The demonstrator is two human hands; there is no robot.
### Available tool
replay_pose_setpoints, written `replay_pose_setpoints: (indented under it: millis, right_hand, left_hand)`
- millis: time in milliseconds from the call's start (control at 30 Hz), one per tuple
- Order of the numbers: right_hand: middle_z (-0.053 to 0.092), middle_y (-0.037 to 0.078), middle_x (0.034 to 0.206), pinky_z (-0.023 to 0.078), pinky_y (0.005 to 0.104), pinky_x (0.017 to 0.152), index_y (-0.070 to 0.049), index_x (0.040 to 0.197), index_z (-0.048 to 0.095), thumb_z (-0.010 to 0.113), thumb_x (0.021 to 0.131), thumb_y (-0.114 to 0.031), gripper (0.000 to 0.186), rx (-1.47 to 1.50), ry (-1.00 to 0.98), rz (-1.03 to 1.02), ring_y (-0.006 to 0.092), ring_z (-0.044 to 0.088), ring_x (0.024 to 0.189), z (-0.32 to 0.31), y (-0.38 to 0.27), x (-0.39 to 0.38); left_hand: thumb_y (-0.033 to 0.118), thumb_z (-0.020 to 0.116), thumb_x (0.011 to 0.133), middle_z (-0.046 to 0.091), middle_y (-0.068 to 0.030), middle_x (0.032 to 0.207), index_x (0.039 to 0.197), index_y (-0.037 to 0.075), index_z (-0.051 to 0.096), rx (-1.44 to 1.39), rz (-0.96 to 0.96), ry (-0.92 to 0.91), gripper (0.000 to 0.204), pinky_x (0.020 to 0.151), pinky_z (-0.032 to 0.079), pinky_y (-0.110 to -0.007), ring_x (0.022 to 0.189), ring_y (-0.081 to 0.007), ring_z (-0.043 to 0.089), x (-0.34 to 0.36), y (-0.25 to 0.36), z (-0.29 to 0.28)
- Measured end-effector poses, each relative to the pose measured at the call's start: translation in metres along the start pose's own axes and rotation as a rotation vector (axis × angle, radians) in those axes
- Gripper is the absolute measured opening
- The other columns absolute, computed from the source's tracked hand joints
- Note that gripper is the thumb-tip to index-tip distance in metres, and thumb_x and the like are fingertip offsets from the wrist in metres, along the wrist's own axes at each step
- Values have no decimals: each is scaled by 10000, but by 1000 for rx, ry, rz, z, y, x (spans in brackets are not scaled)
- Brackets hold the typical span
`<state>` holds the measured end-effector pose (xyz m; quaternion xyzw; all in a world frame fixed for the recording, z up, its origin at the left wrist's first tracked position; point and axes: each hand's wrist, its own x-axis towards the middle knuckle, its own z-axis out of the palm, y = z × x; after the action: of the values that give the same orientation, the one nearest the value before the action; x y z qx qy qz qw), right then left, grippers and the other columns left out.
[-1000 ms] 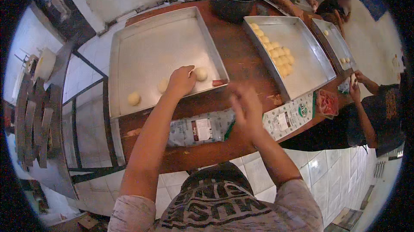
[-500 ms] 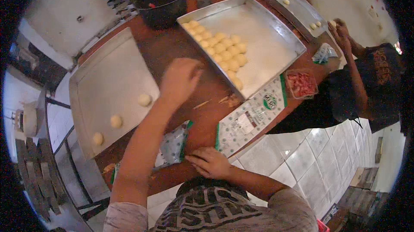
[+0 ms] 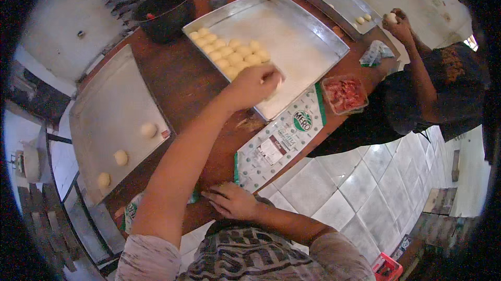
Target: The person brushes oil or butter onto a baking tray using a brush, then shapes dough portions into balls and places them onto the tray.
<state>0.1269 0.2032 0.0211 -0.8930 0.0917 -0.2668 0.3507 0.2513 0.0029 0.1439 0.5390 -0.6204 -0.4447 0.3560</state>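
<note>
My left hand (image 3: pixel 258 86) reaches over the near edge of a large metal tray (image 3: pixel 308 30), its fingers curled and slightly blurred. It is right beside a cluster of pale yellow dough balls (image 3: pixel 229 54) packed along the tray's left side and hides the nearest ones; what the fingers hold cannot be made out. My right hand (image 3: pixel 232 200) lies at the front edge of the brown table (image 3: pixel 175 72), fingers stretched and holding nothing. To the left, three separate dough balls (image 3: pixel 121 157) sit on a second, flatter metal tray (image 3: pixel 104 108).
A white-and-green printed packet (image 3: pixel 279 145) lies before the large tray, beside a clear tub of red filling (image 3: pixel 344 94). A black bucket (image 3: pixel 164 14) stands behind. At right, a co-worker's hands (image 3: pixel 399 25) hold a dough ball near a smaller tray (image 3: pixel 342 4).
My left hand has moved right, from above the bare table to over the large tray's near edge. My right hand stays at the table edge. The whole view has shifted slightly.
</note>
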Motion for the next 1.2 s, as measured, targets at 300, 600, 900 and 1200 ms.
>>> replay_pose_setpoints:
  millis: [300, 600, 900, 1200]
  right_hand:
    - [547, 165, 1075, 454, 415, 848, -50, 1114, 581, 617, 800, -92, 319, -47, -31, 139, 346, 536, 988, -5, -8, 14]
    - [641, 117, 903, 477, 322, 783, -10, 954, 620, 610, 874, -194, 200, 743, -522, 267, 206, 618, 863, 38, -133, 115]
    - [583, 117, 1004, 438, 371, 853, -40, 1094, 572, 648, 832, -270, 357, -25, -350, -366, 274, 563, 964, 148, -158, 171]
    - [586, 111, 962, 423, 418, 781, -142, 1115, 570, 652, 778, -401, 432, -275, -501, -386, 307, 563, 945, 165, -119, 185]
  left_hand:
    - [100, 600, 857, 495, -74, 1090, 1200, 45, 488, -71, 64, 487, 364, 852, 433, -295, 975, -194, 516, -244, 46, -66]
    - [13, 637, 812, 588, -106, 1023, 1128, 23, 545, -260, -346, 1165, 330, 810, 459, -282, 953, -177, 565, -459, -44, -2]
    - [282, 507, 939, 607, -96, 1079, 1174, -5, 522, -1208, -169, 1489, 371, 841, 488, -302, 979, -185, 598, -576, -78, 27]
    - [-5, 568, 821, 566, -86, 1176, 1244, -10, 482, -964, -88, 1460, 432, 939, 419, -293, 1076, -166, 543, -556, -142, 1]
